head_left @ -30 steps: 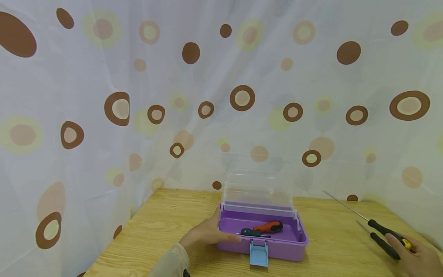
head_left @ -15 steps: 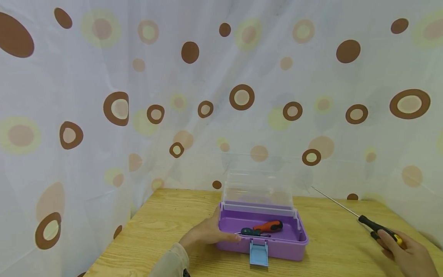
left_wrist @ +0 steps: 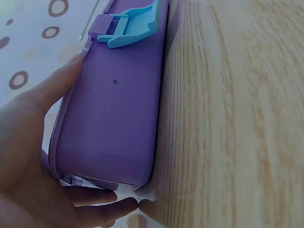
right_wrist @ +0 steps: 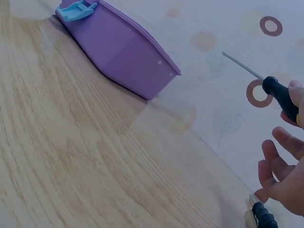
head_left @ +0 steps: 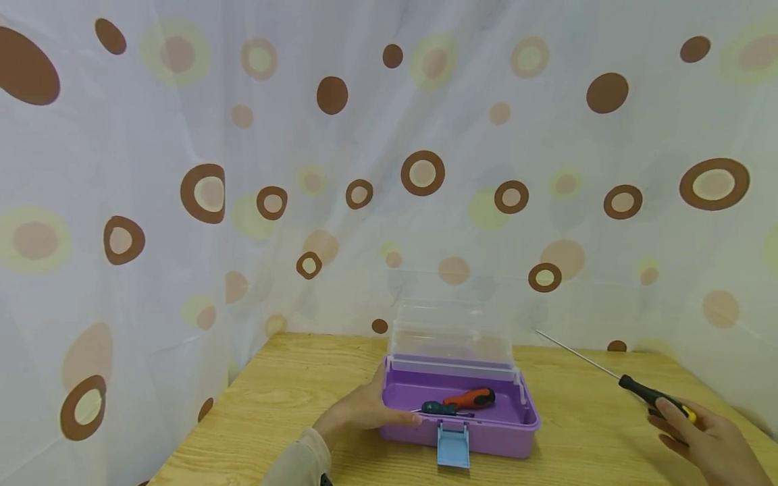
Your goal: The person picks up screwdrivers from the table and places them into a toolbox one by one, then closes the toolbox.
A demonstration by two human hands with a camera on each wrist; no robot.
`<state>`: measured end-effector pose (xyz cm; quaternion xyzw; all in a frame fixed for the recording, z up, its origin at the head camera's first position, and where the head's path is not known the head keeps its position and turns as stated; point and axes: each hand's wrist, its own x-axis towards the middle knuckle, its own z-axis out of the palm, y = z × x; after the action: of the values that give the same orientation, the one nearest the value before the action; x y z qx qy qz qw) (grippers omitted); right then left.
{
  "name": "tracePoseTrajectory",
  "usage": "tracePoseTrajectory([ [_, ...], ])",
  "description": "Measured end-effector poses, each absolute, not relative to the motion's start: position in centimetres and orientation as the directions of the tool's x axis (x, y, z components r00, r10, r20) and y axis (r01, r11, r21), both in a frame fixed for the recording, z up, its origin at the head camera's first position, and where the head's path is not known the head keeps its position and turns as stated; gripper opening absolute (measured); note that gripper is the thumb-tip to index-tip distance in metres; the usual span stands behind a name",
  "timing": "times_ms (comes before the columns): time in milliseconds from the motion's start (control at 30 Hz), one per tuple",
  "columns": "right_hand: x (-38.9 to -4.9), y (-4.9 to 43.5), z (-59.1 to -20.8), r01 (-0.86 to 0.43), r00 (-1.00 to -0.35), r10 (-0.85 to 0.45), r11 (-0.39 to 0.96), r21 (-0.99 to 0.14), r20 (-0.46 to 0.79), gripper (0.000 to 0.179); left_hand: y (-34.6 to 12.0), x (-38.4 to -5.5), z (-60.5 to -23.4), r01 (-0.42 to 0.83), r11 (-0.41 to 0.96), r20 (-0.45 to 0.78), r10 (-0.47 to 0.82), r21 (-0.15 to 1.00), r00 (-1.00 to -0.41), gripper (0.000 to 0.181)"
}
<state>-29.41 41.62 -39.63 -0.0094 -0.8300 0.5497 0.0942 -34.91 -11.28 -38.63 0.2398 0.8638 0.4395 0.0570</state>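
Note:
A purple toolbox (head_left: 501,440) stands on the table with its clear lid (head_left: 452,341) raised at the back. My left hand (head_left: 361,408) holds its left end, the thumb on the front rim and the fingers along the side. Inside lie a red-and-black screwdriver (head_left: 473,399) and a dark green one (head_left: 439,408). Off to the right, my right hand (head_left: 708,435) grips a long screwdriver (head_left: 644,389) by its black-and-yellow handle, the shaft pointing up and left. In the right wrist view, another black-handled screwdriver (right_wrist: 264,217) lies on the table below that hand, mostly hidden in the head view.
A light blue latch (head_left: 453,448) hangs down at the toolbox's front. The wooden table (head_left: 304,364) reaches back to a white curtain (head_left: 365,135) with brown and yellow dots, which also closes off the left side.
My right hand has lifted the long screwdriver and moved left with it, over the other screwdriver on the table. My left hand and the toolbox have stayed in place.

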Motion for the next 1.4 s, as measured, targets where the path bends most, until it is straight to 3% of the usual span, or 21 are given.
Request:
tracePoseTrajectory([
  [533, -29.8, 40.5, -38.3, -0.091, -0.995, -0.006, 0.387, -0.918, 0.096, 0.075, -11.3, -35.0, -38.8, 0.380, 0.475, 0.121, 0.489, 0.794, -0.864, 0.132],
  [933, -30.2, 37.8, -37.3, -0.051, -0.994, -0.107, 0.399, -0.915, 0.008, 0.082, -11.4, -34.9, -38.7, 0.356, 0.484, 0.104, 0.472, 0.799, -0.876, 0.133],
  [1133, -30.7, 36.6, -37.7, -0.108, -0.988, -0.140, 0.312, -0.944, 0.067, 0.066, -11.3, -35.0, -38.6, 0.373, 0.464, 0.118, 0.489, 0.803, -0.864, 0.131],
  [1400, -31.3, 35.8, -37.9, -0.145, -0.975, -0.202, 0.241, -0.960, 0.096, 0.059, -11.3, -35.2, -38.7, 0.388, 0.449, 0.132, 0.503, 0.805, -0.854, 0.128],
])
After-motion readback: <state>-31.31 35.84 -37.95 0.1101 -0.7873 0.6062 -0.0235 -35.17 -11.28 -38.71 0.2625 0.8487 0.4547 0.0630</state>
